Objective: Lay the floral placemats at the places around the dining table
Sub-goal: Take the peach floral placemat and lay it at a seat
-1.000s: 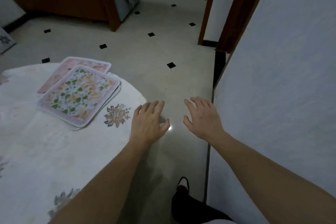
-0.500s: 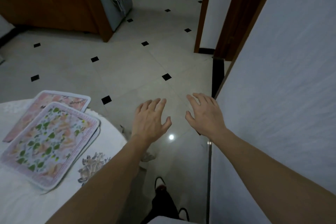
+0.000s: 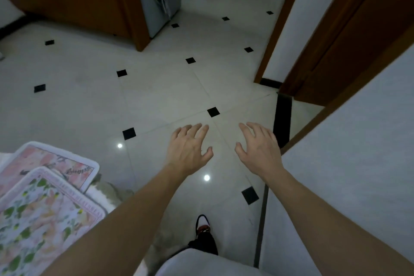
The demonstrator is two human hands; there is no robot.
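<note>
Floral placemats lie stacked at the lower left on the white-clothed table edge (image 3: pixel 105 199). The top placemat (image 3: pixel 42 219) has green leaves and a pink border. A pink placemat (image 3: pixel 56 166) sticks out from under it, farther away. My left hand (image 3: pixel 189 149) and my right hand (image 3: pixel 259 148) hover side by side over the tiled floor, to the right of the table. Both hands are empty, palms down, fingers spread. My left forearm crosses over the near corner of the top placemat.
Pale floor tiles with small black diamonds (image 3: pixel 213 111) stretch ahead. A white wall (image 3: pixel 349 175) stands close on the right, with a brown door frame (image 3: pixel 331 51) beyond. A wooden partition (image 3: pixel 89 0) and a grey covered chair (image 3: pixel 161 0) stand at the back. My shoe (image 3: pixel 202 226) shows below.
The view has swung right and away from the table; the placemats have slid to the lower left corner. Both hands stay empty and spread, and now hang over the floor.
</note>
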